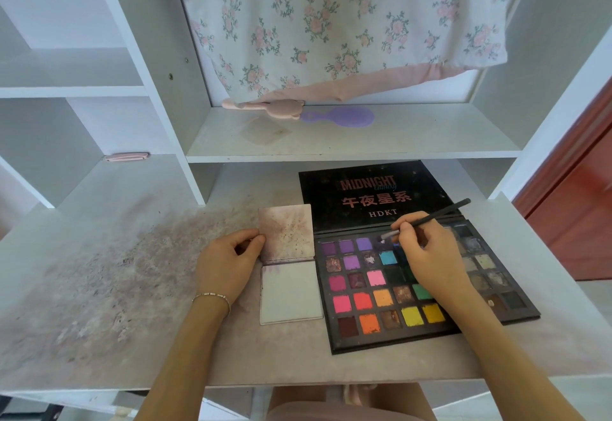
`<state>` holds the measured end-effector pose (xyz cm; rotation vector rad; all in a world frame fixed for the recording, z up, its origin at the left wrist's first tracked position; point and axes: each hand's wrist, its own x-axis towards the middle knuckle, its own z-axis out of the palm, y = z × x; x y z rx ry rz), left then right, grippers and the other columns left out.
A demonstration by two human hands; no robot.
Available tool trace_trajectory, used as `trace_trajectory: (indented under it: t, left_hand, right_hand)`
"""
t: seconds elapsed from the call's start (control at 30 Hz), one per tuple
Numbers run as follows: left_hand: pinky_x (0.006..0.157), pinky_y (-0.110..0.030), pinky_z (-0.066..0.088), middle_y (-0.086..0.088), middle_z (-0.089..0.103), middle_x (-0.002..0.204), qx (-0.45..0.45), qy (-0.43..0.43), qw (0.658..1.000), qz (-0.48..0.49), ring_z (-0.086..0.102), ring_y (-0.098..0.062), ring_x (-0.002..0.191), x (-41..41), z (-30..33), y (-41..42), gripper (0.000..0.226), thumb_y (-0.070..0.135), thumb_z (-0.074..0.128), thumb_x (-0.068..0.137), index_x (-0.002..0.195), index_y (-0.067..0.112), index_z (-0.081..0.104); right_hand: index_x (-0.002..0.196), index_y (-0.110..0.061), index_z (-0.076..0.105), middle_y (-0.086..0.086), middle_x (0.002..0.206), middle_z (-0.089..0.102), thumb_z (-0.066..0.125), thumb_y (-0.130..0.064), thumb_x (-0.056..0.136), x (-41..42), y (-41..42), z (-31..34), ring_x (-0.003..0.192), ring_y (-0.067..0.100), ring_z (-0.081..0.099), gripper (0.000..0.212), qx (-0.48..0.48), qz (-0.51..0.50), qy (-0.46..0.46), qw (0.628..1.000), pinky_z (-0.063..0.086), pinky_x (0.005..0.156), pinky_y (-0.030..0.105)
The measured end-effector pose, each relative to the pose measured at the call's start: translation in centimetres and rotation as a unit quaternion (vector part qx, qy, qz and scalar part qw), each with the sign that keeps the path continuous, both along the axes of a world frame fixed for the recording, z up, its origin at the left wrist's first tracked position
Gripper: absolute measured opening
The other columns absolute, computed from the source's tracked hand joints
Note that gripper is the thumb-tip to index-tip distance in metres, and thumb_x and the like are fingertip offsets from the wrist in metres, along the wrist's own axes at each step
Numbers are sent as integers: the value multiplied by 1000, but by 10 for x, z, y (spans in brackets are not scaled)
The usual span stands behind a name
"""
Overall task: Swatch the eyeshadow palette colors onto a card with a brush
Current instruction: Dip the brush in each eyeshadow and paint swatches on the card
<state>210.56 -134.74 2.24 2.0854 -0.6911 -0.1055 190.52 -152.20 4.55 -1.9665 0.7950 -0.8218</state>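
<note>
One palette, one brush, two cards

Lid, top line: on the raised black lid of the open eyeshadow palette I read "MIDNIGHT" in pink capitals.
Lid, script: blue cursive overlapping it, too blurred for me.
Lid, middle: "午夜星系" in pink.
Lid, bottom: "HDKT" in white.

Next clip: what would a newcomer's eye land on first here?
The open eyeshadow palette on the right of the desk, its bright pans under a black lid. The right hand holds a dark brush with its tip at a top-row pan, while the left hand steadies a stained card beside it. The desk to the left is smudged with pinkish powder.
</note>
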Motion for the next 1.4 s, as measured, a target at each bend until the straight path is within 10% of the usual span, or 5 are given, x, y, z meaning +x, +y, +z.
trace_trajectory:
  t: [0.27,0.43,1.4]
  left_hand:
    - [62,-10,36,24,56,69,-10,-7,1000,-5,53,5,68,0,0,1,12,20,63,83,90,23,73]
    - [63,-16,41,22,59,68,-13,-6,1000,-6,57,-3,69,0,1,1,11,20,64,82,87,23,73]
    - [71,-24,47,17,62,74,-9,-6,1000,-8,60,-9,75,0,0,1,12,23,62,83,89,24,73]
  right_hand:
    - [78,-23,54,-4,70,63,47,-10,90,31,48,8,70,22,62,19,73,102,-35,992,53,64,33]
    - [80,-32,51,-6,76,63,52,-17,88,53,72,1,77,1,63,17,63,168,-7,984,51,71,13]
    - [77,-34,51,-6,80,65,56,-20,86,62,72,-9,78,7,63,18,28,148,40,988,53,71,18]
